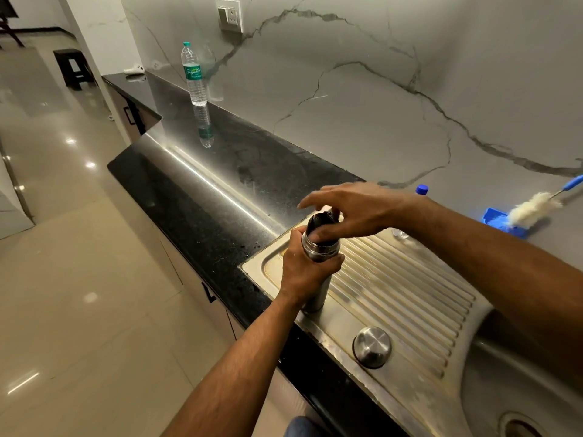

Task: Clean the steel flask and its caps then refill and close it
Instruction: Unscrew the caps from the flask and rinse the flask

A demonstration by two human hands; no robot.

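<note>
Holding: your left hand (307, 272) wraps the steel flask (318, 263) round its upper body, a closed grip that pins it upright so it cannot spin while you work the top.
Flask position: it stands on the ribbed drainboard (410, 288) of the sink, near the front left corner, so any spill should run toward the basin (511, 389).
Right hand: your right hand (356, 212) sits over the flask's mouth with thumb and fingers pinching the dark inner cap (321, 220); whether you are loosening or tightening it cannot be told.
Outer cap: the steel outer cap (372, 346) lies on the drainboard, well apart from the flask and close to you, out of the way of both hands.
Refill supply: a plastic water bottle (193, 74) stands far along the black worktop (202, 203), beside the marble wall.
Cleaning tools: a bottle brush (536, 205) with a blue handle rests by a blue tray (495, 219) at the wall behind the sink, with a blue bottle cap (422, 189) showing near it.
</note>
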